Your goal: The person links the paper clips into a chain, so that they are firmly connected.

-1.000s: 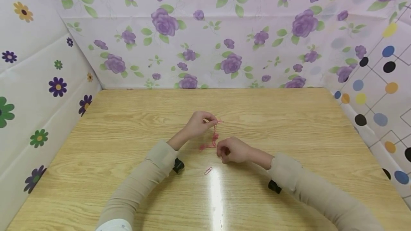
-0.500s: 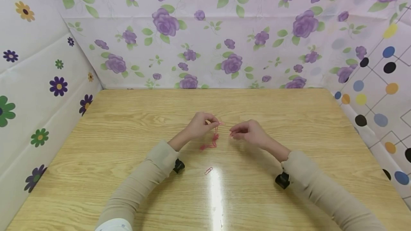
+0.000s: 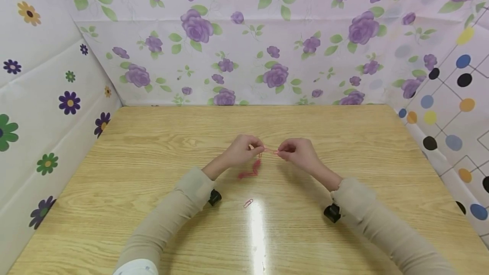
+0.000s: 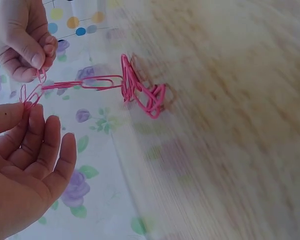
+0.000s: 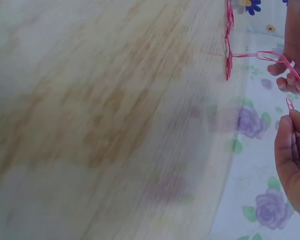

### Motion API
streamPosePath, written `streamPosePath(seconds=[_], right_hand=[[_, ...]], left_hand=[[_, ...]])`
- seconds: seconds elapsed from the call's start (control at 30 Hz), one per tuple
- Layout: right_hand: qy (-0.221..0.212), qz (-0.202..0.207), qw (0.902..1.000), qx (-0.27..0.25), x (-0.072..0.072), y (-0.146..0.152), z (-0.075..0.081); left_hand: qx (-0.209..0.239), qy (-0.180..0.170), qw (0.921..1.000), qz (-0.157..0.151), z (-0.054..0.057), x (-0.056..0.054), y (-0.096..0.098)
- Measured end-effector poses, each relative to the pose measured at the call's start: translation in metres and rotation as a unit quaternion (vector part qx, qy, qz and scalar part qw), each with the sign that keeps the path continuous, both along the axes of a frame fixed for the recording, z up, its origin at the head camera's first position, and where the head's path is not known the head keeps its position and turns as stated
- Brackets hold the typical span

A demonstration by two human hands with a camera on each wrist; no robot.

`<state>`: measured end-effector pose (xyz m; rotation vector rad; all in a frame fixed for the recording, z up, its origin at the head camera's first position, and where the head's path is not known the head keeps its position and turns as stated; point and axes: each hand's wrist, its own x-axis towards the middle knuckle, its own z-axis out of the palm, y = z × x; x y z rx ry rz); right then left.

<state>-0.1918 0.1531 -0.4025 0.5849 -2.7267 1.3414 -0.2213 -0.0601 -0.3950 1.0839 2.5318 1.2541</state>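
My left hand (image 3: 241, 150) pinches the top paper clip of a pink paper clip chain (image 4: 102, 82) between thumb and forefinger. From there the chain hangs down, and its lower links lie bunched on the table. Facing it, my right hand (image 3: 301, 153) pinches a single pink paper clip (image 5: 289, 103) by one end. The tip of that clip is close to the clip in my left fingers; whether the two are hooked together I cannot tell. Another pink paper clip (image 3: 248, 203) lies loose on the table, nearer to me than both hands.
The wooden table (image 3: 172, 139) has a flowered cloth wall (image 3: 244, 63) behind it. Patterned side walls stand at the left (image 3: 46, 96) and right (image 3: 451, 109). A bright light streak crosses the tabletop near the loose clip.
My right hand has risen from the table with a paper clip and moved up beside my left hand. My left hand has shifted slightly right, still holding the chain.
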Motion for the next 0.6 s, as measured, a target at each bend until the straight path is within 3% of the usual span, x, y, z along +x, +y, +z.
streamPosePath(seconds=[0.17, 0.6], right_hand=[[0.065, -0.007, 0.9978, 0.007, 0.001, -0.009, 0.0], [0.137, -0.002, 0.9905, 0.008, 0.006, -0.016, -0.001]], left_hand=[[-0.003, 0.003, 0.9999, -0.009, -0.002, 0.0, 0.004], [-0.023, 0.009, 0.9997, -0.007, -0.001, 0.001, 0.005]])
